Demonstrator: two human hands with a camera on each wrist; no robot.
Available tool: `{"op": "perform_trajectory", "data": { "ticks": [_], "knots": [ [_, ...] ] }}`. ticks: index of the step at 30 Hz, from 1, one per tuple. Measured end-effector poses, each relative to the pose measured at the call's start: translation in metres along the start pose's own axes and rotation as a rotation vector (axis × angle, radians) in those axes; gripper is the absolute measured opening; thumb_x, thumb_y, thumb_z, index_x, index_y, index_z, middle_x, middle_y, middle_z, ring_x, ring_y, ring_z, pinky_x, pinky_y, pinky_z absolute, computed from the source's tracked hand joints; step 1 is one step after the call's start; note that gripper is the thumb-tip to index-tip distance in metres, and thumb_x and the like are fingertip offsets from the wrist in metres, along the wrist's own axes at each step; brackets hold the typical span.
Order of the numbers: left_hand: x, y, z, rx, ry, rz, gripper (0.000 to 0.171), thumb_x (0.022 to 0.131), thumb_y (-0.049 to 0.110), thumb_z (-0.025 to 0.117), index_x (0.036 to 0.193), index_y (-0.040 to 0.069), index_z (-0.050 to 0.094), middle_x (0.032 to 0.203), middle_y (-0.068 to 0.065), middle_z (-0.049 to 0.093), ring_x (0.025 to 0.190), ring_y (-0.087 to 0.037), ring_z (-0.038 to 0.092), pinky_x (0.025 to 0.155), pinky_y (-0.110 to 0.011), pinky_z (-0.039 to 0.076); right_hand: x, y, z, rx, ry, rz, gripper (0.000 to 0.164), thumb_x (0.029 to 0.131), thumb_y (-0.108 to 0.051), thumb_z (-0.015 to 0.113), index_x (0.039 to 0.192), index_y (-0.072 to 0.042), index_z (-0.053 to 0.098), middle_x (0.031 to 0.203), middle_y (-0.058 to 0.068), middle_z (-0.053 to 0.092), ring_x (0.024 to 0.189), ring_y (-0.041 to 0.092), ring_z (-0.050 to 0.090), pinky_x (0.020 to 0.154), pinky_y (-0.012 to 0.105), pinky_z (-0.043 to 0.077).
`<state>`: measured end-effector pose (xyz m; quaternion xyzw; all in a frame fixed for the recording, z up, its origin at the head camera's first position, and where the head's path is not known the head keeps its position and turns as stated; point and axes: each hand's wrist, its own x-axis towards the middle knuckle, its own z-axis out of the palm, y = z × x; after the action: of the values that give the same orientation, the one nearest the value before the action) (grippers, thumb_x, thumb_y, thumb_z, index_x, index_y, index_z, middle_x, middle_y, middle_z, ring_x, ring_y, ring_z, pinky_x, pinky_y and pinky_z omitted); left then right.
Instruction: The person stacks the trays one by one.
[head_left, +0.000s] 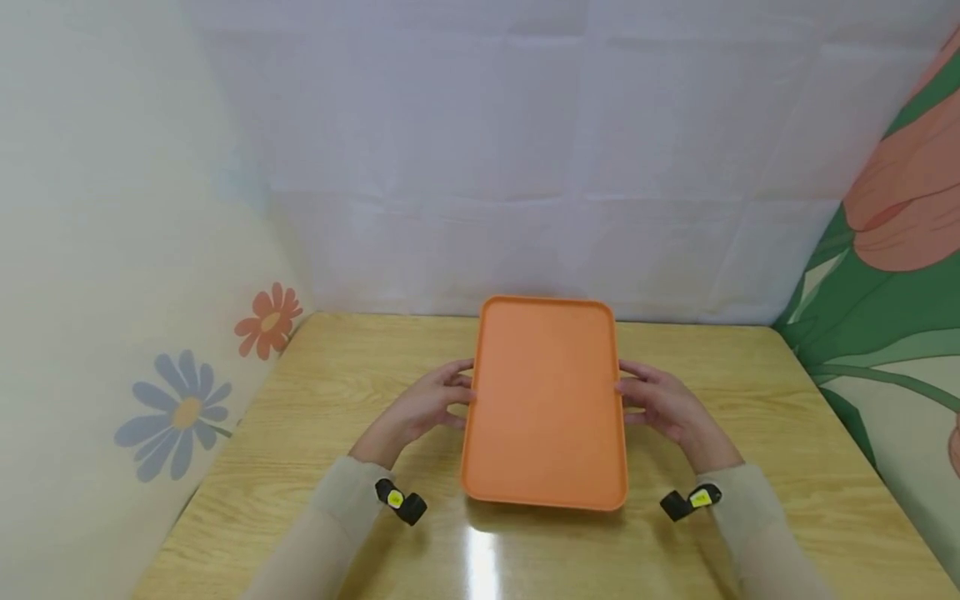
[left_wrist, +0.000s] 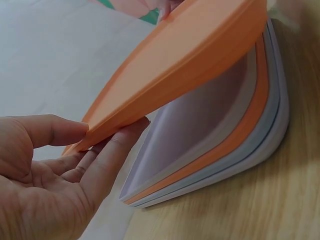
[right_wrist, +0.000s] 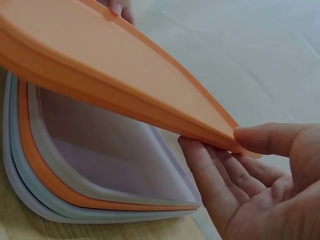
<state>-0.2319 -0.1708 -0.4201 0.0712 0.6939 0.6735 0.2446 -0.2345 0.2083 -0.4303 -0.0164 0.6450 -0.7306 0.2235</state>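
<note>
Both hands hold an orange rectangular tray [head_left: 546,400] with a low rim and rounded corners, one at each long side. My left hand [head_left: 431,404] pinches its left edge, thumb at the rim and fingers beneath, as the left wrist view shows. On the opposite edge my right hand [head_left: 660,404] grips the same way, thumb on the rim and fingers underneath. Below the raised tray lies a stack of trays [left_wrist: 210,165] on the table, greyish on top, with orange, blue-grey and pale ones under it. In the head view the held tray hides this stack.
The wood-grain table [head_left: 360,358] reaches back to a white cloth backdrop [head_left: 525,167]. A pale wall with painted flowers [head_left: 180,412] stands at the left, and a panel with large painted tulips [head_left: 907,200] at the right. Light glares off the table front.
</note>
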Motion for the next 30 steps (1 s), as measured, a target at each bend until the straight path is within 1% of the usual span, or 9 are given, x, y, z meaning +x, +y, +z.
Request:
{"op": "perform_trajectory", "data": {
  "ticks": [6, 12, 20, 25, 30],
  "knots": [
    [0.01, 0.002, 0.001, 0.019, 0.027, -0.025, 0.064, 0.1, 0.0, 0.051, 0.159, 0.003, 0.025, 0.132, -0.023, 0.051, 0.102, -0.021, 0.062, 0.075, -0.041, 0.06, 0.006, -0.002, -0.003, -0.02, 0.022, 0.02, 0.069, 0.101, -0.01, 0.057, 0.159, 0.003, 0.021, 0.102, -0.005, 0.072, 0.094, 0.014, 0.07, 0.084, 0.041, 0.06],
    [0.018, 0.003, 0.0, 0.036, 0.043, -0.029, 0.065, 0.1, 0.0, 0.051, 0.159, 0.0, 0.022, 0.13, -0.023, 0.051, 0.102, -0.021, 0.062, 0.076, -0.042, 0.061, 0.012, -0.004, -0.005, -0.024, 0.004, -0.004, 0.067, 0.102, -0.006, 0.053, 0.158, 0.006, 0.019, 0.099, -0.005, 0.072, 0.092, 0.013, 0.07, 0.081, 0.038, 0.06],
    [0.026, 0.004, -0.003, 0.046, 0.048, -0.036, 0.065, 0.101, 0.0, 0.05, 0.159, 0.001, 0.022, 0.128, -0.022, 0.052, 0.102, -0.022, 0.061, 0.076, -0.043, 0.06, 0.02, -0.008, -0.006, -0.058, 0.012, 0.002, 0.066, 0.102, -0.006, 0.052, 0.158, 0.005, 0.02, 0.098, -0.005, 0.071, 0.09, 0.012, 0.069, 0.078, 0.036, 0.061],
    [0.031, 0.003, -0.005, 0.054, 0.061, -0.052, 0.063, 0.101, 0.0, 0.05, 0.159, 0.003, 0.024, 0.127, -0.02, 0.051, 0.104, -0.024, 0.061, 0.074, -0.04, 0.06, 0.025, -0.011, -0.006, -0.092, 0.028, 0.02, 0.064, 0.103, -0.008, 0.053, 0.158, 0.004, 0.023, 0.1, -0.006, 0.07, 0.091, 0.012, 0.069, 0.078, 0.036, 0.061],
    [0.033, 0.005, -0.005, 0.063, 0.07, -0.059, 0.063, 0.1, 0.0, 0.05, 0.158, 0.003, 0.026, 0.127, -0.02, 0.051, 0.105, -0.025, 0.061, 0.071, -0.038, 0.06, 0.028, -0.013, -0.004, -0.093, 0.029, 0.028, 0.065, 0.102, -0.007, 0.053, 0.158, 0.005, 0.022, 0.098, -0.005, 0.07, 0.089, 0.011, 0.069, 0.076, 0.034, 0.061]
  ]
}}
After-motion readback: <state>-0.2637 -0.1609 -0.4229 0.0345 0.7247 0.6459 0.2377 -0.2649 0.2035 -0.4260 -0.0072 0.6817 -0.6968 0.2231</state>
